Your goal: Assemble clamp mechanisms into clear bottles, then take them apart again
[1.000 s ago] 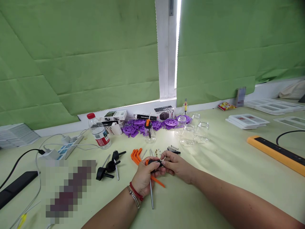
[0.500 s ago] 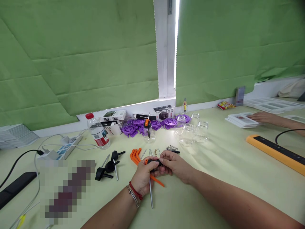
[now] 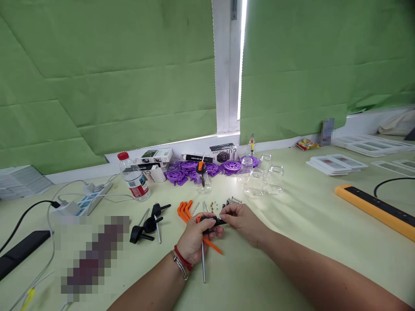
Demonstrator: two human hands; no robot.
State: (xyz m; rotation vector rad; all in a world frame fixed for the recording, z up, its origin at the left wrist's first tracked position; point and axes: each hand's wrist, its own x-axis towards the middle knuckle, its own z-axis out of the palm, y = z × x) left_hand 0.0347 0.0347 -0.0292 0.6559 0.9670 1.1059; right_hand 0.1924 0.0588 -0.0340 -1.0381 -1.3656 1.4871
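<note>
The small black plastic handle piece (image 3: 212,221), held just above the pale green table (image 3: 292,224) with its thin steel rod (image 3: 202,263) pointing toward the person, is clasped by the left hand (image 3: 194,237) and pinched at its end by the right hand (image 3: 241,220), and is best kept steady in the left while the right works squarely.

Water bottle (image 3: 134,177) with a red cap stands on the pale green tabletop (image 3: 292,242), with a power strip (image 3: 92,199) and cables to its left and small boxes (image 3: 154,157) just behind it by the sill. Purple discs (image 3: 189,169) are piled along the back next to a cluster of clear glass jars (image 3: 264,177), and black T-handle tools (image 3: 147,224) lie loose near the middle. Over on the right there's a long orange-and-black bar (image 3: 376,209) and stacks of flat white trays (image 3: 335,164), all under green blinds (image 3: 106,73).
</note>
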